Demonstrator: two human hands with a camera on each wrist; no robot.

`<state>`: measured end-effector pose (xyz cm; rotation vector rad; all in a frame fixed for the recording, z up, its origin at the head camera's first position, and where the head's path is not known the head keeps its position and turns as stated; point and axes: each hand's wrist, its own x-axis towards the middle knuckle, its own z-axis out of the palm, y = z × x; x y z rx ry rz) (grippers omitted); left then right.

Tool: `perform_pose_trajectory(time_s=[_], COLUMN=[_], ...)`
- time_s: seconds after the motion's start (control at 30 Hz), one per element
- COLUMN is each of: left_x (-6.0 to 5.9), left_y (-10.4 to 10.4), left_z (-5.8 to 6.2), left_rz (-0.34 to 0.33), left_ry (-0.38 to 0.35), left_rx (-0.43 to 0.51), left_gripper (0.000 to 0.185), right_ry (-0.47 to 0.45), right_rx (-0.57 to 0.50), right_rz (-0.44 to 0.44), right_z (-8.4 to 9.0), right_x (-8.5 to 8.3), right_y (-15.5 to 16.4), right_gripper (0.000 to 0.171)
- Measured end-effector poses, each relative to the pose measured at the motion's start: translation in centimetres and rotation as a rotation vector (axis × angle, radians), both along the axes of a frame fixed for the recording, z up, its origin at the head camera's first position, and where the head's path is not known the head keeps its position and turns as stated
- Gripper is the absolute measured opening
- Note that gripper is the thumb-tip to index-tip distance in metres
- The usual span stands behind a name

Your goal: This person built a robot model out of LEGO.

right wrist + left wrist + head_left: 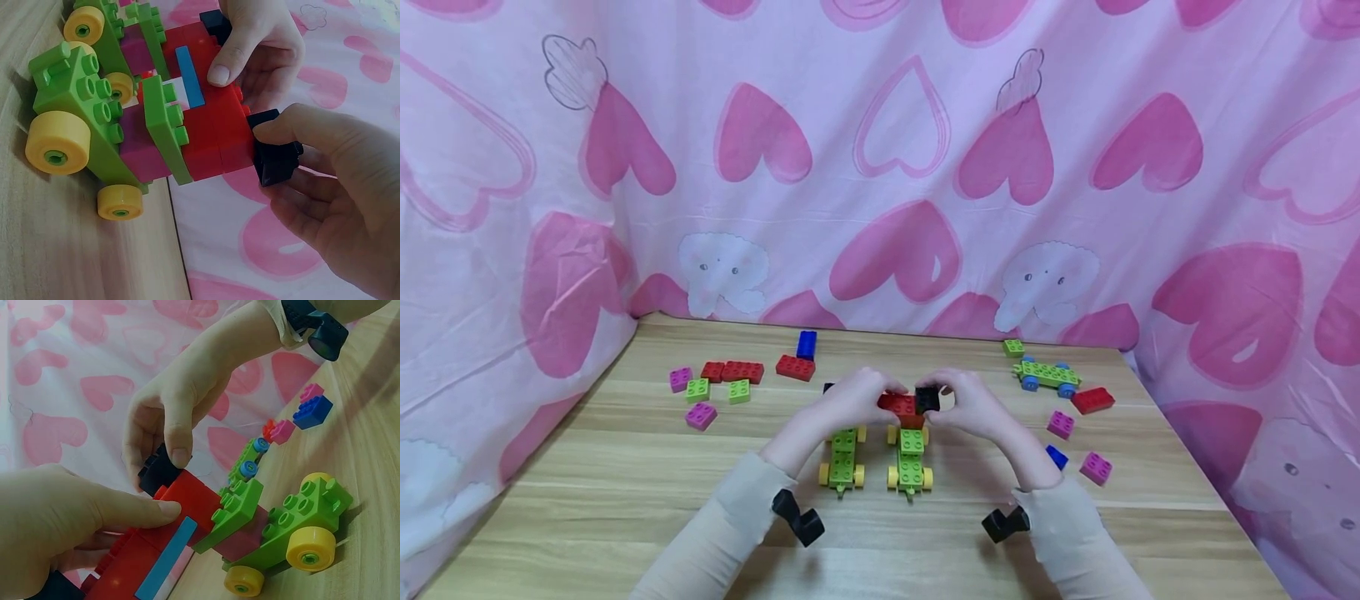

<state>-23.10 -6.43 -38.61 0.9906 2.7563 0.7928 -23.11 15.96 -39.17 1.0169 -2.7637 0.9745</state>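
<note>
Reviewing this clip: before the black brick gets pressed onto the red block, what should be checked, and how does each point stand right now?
1. Right hand grips the black brick: ok, thumb and fingers pinch it.
2. Left hand steadies the red block: ok, its thumb presses on the top.
3. Black brick lined up with the red block: cannot tell; it sits against the block's end, stud fit hidden.
4. Both green wheeled bases rest on the table: ok in the head view.
5. Red block seated firmly on the green bricks below: cannot tell.
</note>
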Motion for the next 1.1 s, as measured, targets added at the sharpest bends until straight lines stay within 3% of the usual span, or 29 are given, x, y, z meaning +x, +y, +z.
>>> perform_pose_trajectory(time_s=[0.13, 0.33, 0.67, 0.9, 1.1], left_x=[0.1, 0.4, 0.8, 0.4, 0.2], left_y=[-0.1, -0.4, -2.4, -5.6, -8.8], left_z=[0.3, 0.6, 1.4, 0.9, 0.4], left_rz=[-0.003, 0.004, 0.023, 0.082, 0.208], left_ry=[-0.008, 0.065, 0.304, 0.555, 0.583], left_rx=[0.034, 0.083, 0.225, 0.379, 0.41], left_gripper=[0.045, 0.037, 0.025, 0.022, 0.024], right_ry=[-0.003, -0.033, -0.033, -0.099, -0.111], right_rx=[0.014, -0.009, -0.066, -0.065, -0.065], right_rz=[0.004, 0.01, 0.041, 0.003, -0.005], right_z=[0.1, 0.0, -0.6, -0.9, -1.0], right_x=[0.0, 0.0, -0.2, -0.2, -0.1], right_y=[0.0, -0.2, -0.8, -1.0, -1.1], right_gripper=[0.041, 0.044, 0.038, 0.033, 0.033])
